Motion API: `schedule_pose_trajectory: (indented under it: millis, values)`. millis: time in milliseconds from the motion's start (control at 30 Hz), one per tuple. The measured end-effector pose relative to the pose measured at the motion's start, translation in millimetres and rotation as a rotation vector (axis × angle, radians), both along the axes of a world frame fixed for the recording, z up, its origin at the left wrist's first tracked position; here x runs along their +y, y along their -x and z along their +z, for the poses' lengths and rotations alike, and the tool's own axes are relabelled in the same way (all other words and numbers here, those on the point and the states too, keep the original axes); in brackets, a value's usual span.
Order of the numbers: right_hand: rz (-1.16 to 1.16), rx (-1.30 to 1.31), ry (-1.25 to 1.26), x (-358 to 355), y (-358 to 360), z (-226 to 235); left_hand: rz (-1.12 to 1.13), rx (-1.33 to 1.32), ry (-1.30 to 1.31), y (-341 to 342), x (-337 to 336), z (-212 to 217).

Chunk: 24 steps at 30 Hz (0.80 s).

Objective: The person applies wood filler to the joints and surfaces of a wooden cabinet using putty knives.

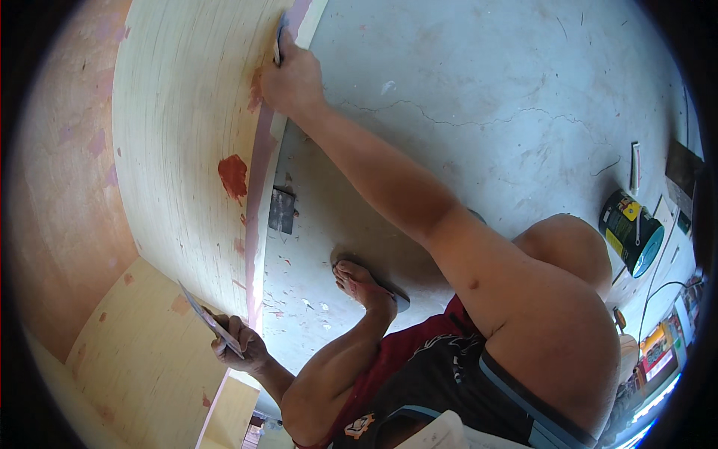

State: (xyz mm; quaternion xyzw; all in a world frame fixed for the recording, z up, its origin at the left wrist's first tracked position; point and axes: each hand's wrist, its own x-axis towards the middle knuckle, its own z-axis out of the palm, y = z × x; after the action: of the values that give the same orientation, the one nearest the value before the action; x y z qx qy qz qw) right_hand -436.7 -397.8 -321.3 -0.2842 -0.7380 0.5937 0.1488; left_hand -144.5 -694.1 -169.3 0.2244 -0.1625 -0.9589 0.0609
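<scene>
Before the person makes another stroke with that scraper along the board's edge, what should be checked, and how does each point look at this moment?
1. Right hand grips the scraper: ok.
2. Blade on the edge of the wooden board: ok.
3. Left hand holds a flat blade near the board's lower end: ok.
4. Filler on either blade: cannot tell.
5. Red filler patch not yet spread flat: not ok.
6. Spare scraper and open can on the concrete floor, clear of the arm: ok.

I see bright, even daylight, a soft shadow just below my right hand's fingers (288, 63), sharp focus there, and heavy fisheye bending with dark vignetted corners.
</scene>
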Motion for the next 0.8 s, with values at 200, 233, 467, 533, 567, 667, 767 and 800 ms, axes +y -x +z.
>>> schedule_pose_trajectory:
  millis: [200, 233, 467, 533, 567, 667, 767, 800]
  values:
    - [0.012, 0.091, 0.668, 76.1, -5.7, -38.4, -0.159, 0.003, 0.192, 27.6, 35.7, 12.9]
    - [-0.015, 0.043, 0.599, 92.1, 4.8, -42.5, -0.16, -0.001, 0.191, 26.3, 37.8, 14.2]
    - [0.148, -0.036, 0.345, 131.0, 68.4, -35.8, 0.003, -0.029, 0.025, -4.7, -18.8, -7.1]
    - [0.182, -0.048, 0.331, 119.7, 60.7, -37.1, -0.028, -0.02, 0.049, -10.3, -23.0, -6.2]
    - [0.177, 0.096, 0.303, 113.5, 52.3, -41.7, -0.011, -0.016, 0.012, -7.5, -16.6, -5.1]
    - [0.197, 0.16, 0.321, 77.4, 21.7, -62.6, 0.199, -0.032, -0.2, -19.4, -26.1, -7.4]
    - [0.217, 0.123, 0.325, 36.7, -12.0, -64.5, 0.309, -0.046, -0.369, -21.4, -26.2, -5.2]
    - [0.221, 0.159, 0.299, 20.5, -23.3, -61.7, 0.237, -0.047, -0.349, -19.8, -23.6, -3.1]
